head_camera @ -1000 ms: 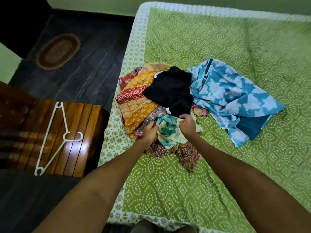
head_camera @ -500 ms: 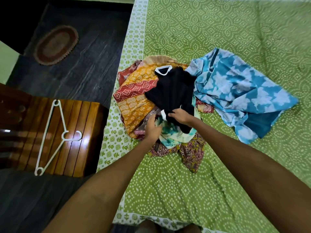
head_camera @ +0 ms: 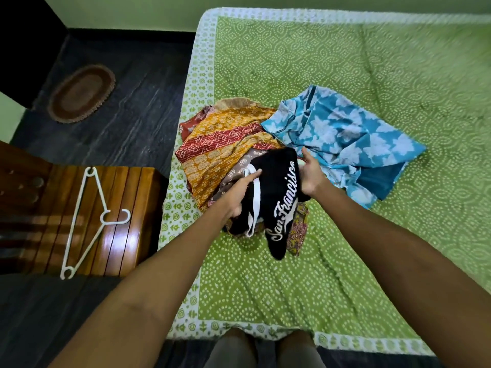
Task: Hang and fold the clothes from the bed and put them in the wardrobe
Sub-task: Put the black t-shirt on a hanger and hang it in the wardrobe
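While both hands lift the black San Francisco T-shirt [head_camera: 276, 192], left hand [head_camera: 239, 197] grips its collar; right hand [head_camera: 309, 173], at three o'clock, holds the edge, fingertips hidden.

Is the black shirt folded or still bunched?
Bunched, not folded. The black shirt hangs crumpled between the left hand and right hand, its white lettering twisted, above the clothes pile.

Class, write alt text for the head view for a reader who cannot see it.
Two hands, left hand and right hand, hold a black shirt lettered "San Francisco" above a pile of clothes on a green bed. A white hanger lies on a wooden table beside it.
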Demonstrator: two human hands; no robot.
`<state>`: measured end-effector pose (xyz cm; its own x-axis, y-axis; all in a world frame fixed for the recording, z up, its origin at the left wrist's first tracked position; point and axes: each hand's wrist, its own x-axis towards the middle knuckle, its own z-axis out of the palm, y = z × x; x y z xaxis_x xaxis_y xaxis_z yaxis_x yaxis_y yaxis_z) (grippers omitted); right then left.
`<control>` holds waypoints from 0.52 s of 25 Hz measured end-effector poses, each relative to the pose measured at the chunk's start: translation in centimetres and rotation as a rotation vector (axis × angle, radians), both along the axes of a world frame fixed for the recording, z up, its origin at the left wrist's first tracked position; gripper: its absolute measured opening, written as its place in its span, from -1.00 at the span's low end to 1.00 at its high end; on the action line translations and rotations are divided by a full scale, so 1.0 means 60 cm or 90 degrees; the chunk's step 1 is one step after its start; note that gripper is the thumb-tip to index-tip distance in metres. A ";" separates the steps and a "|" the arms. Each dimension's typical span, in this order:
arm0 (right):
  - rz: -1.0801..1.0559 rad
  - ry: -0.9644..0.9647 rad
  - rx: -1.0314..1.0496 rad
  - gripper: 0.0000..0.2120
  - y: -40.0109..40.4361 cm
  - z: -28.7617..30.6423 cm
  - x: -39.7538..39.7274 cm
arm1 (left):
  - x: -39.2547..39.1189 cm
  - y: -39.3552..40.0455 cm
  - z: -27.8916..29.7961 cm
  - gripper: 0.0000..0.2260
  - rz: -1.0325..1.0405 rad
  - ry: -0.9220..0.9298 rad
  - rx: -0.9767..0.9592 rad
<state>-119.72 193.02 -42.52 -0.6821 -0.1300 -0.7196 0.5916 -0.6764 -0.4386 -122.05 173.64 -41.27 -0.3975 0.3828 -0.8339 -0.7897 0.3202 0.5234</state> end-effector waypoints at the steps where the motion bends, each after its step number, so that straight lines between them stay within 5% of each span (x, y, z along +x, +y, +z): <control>1: 0.053 -0.007 0.013 -0.27 -0.005 -0.002 0.028 | 0.010 -0.005 0.006 -0.34 0.035 -0.006 0.017; 3: 0.209 -0.044 0.120 -0.21 -0.030 0.001 0.084 | 0.034 -0.020 0.026 -0.51 0.064 -0.014 0.078; 5: 0.255 -0.040 0.271 -0.17 -0.059 0.018 0.122 | 0.052 -0.034 0.041 -0.43 0.036 0.015 0.073; 8: 0.247 0.127 0.427 -0.28 -0.089 0.073 0.138 | 0.078 -0.052 0.091 -0.71 -0.195 0.154 -0.013; 13: 0.631 0.314 0.562 -0.24 -0.121 0.151 0.142 | 0.112 -0.076 0.151 -0.90 -0.435 0.297 -0.098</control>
<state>-111.19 185.74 -33.48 -0.7771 -0.3355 -0.5325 0.3160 0.5237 -0.7911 -115.32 169.06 -32.19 -0.4366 0.5600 -0.7042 -0.1091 0.7440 0.6593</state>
